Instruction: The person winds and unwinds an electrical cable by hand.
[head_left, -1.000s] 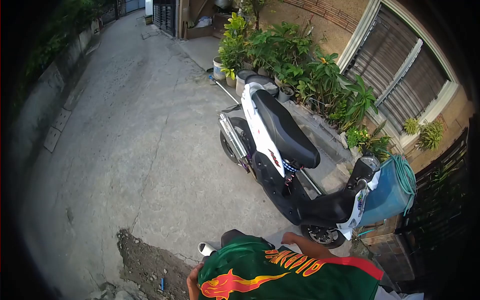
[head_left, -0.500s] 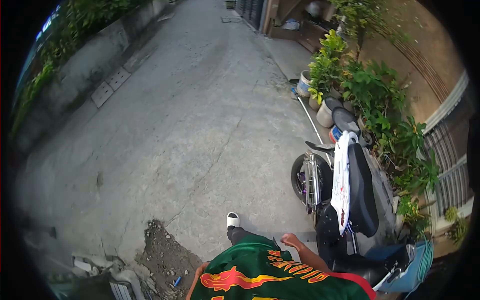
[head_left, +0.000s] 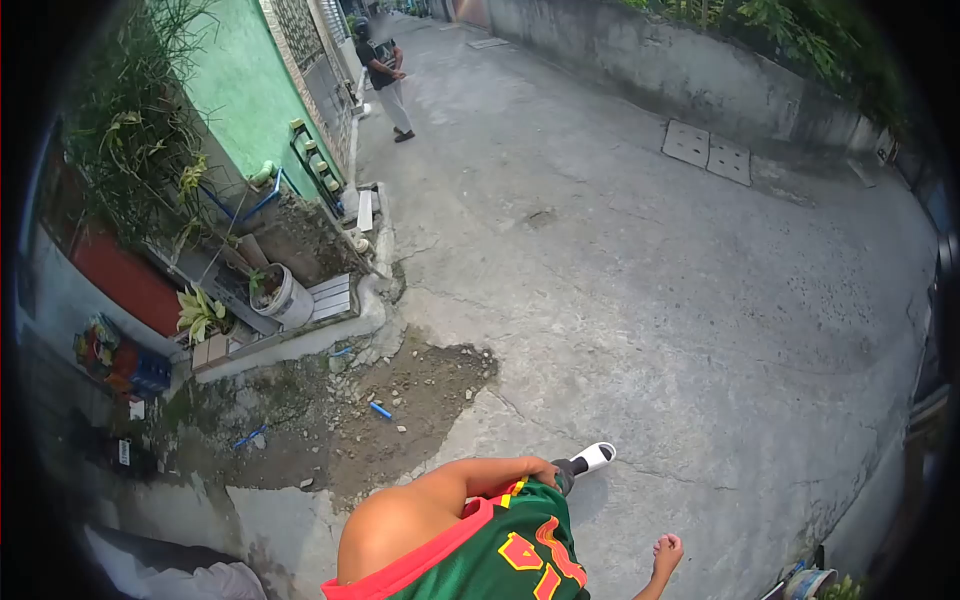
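Observation:
My left hand [head_left: 543, 470] rests against the edge of the green jersey [head_left: 510, 555] at my waist, its fingers mostly hidden. Off to the right of the jersey, my right hand [head_left: 668, 547] hangs above the concrete with its fingers curled in, and nothing shows in it. One foot in a white slipper [head_left: 597, 457] is stretched out ahead on the ground, just beyond my left hand.
A person [head_left: 388, 80] in a dark top stands by the green wall [head_left: 235, 85] at upper left. Broken ground [head_left: 420, 400] with a blue piece [head_left: 380, 410] lies left of my foot. Nearby are a planter bucket [head_left: 288, 300] and, across the lane, a concrete wall [head_left: 690, 80].
The view has swung left. The motorbike and the potted plants on the right have left the view, while the green wall and the person have come in. My left arm now shows fully.

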